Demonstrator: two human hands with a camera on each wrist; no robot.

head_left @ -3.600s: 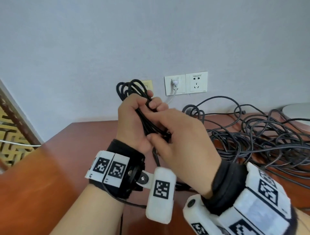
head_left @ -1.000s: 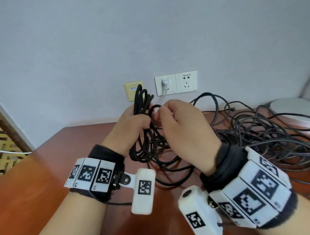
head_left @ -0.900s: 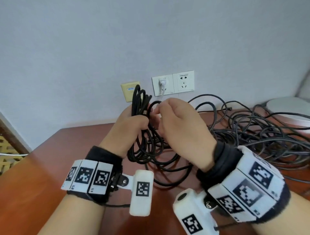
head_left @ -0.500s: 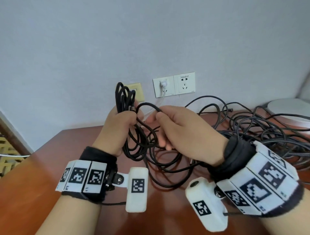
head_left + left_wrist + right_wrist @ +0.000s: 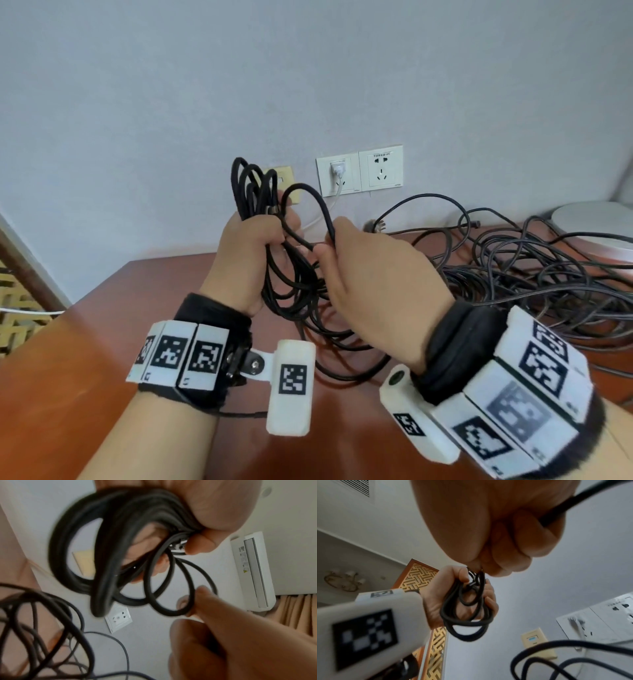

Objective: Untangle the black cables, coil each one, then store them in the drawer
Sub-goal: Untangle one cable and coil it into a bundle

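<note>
My left hand (image 5: 255, 246) is fisted round a bundle of black cable coils (image 5: 251, 186), held upright above the red-brown table (image 5: 85, 359); the loops stick out above the fist and hang below it. In the left wrist view the same coil (image 5: 106, 555) fills the palm. My right hand (image 5: 370, 274) pinches a loose loop of that cable (image 5: 317, 205) just right of the fist; its fingers (image 5: 522, 536) curl on the strand (image 5: 559, 511). A big tangle of black cables (image 5: 520, 274) lies on the table to the right. No drawer is in view.
Two white wall sockets (image 5: 359, 169), one with a white plug in it, and a beige data outlet (image 5: 286, 180) sit on the grey wall behind. A white round object (image 5: 596, 222) stands at the far right. A carved wooden screen (image 5: 17, 291) is at the left edge.
Both hands held together at the bundle a second ago. The right hand has since drawn rightward, pulling out a loose loop, while the left hand lifted the coil slightly.
</note>
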